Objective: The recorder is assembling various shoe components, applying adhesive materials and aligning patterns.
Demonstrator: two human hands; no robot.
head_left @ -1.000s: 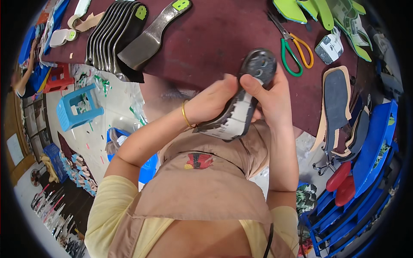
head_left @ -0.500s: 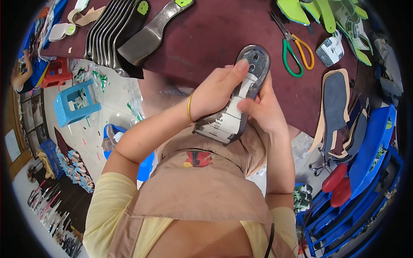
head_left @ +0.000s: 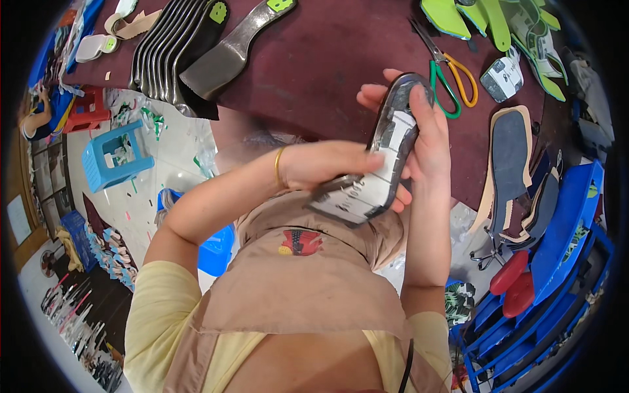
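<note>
Over the front edge of the table, both my hands hold a shoe insole (head_left: 395,154) with a glossy dark wrapped rim and a white, marked underside facing up. My right hand (head_left: 429,128) is wrapped round its rounded end and right side, thumb on top and fingertips showing past the far edge. My left hand (head_left: 327,165) is closed on its left edge at the middle, thumb lying on the white face; the fingers beneath are hidden. Left of it, on the table, lie a row of similar dark glossy insoles (head_left: 167,49) and a single one (head_left: 226,62).
Scissors (head_left: 449,69) with green and yellow handles lie on the dark red table (head_left: 314,72). Lime-green pieces (head_left: 445,16) and a white-and-black piece (head_left: 503,77) are at the far right. Grey sole pieces (head_left: 510,154) sit near a blue rack (head_left: 570,223). A blue stool (head_left: 118,157) stands left.
The insole's rounded end has moved right and slightly nearer. My right hand has shifted up round that end, while my left hand has slid down from there to the insole's middle.
</note>
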